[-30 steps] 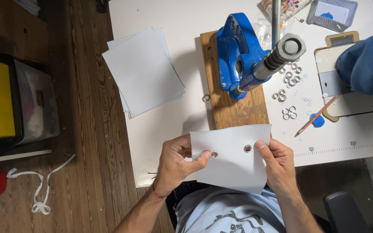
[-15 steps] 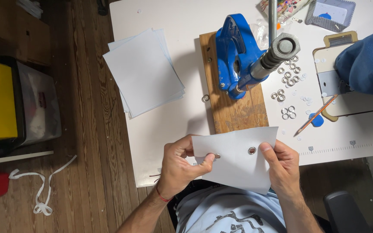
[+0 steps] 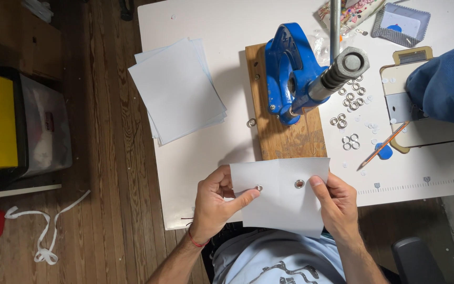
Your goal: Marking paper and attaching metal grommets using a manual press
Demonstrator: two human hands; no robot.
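Your left hand (image 3: 214,202) and right hand (image 3: 337,202) pinch the white sheet (image 3: 282,197) (two eyelets) at its side edges, just off the table edge (image 3: 185,223).

Single view only, head cam, so no second view is sharing any of the scene. It's looking almost straight down from above the seated person, facing the white table (image 3: 195,158) and the wood floor (image 3: 106,173) on the left. Near edge is catching the person's lap and both forearms; far edge is cutting the table top. Mid-range framing: the blue press (image 3: 290,73) is sitting centre-far, fully in frame.
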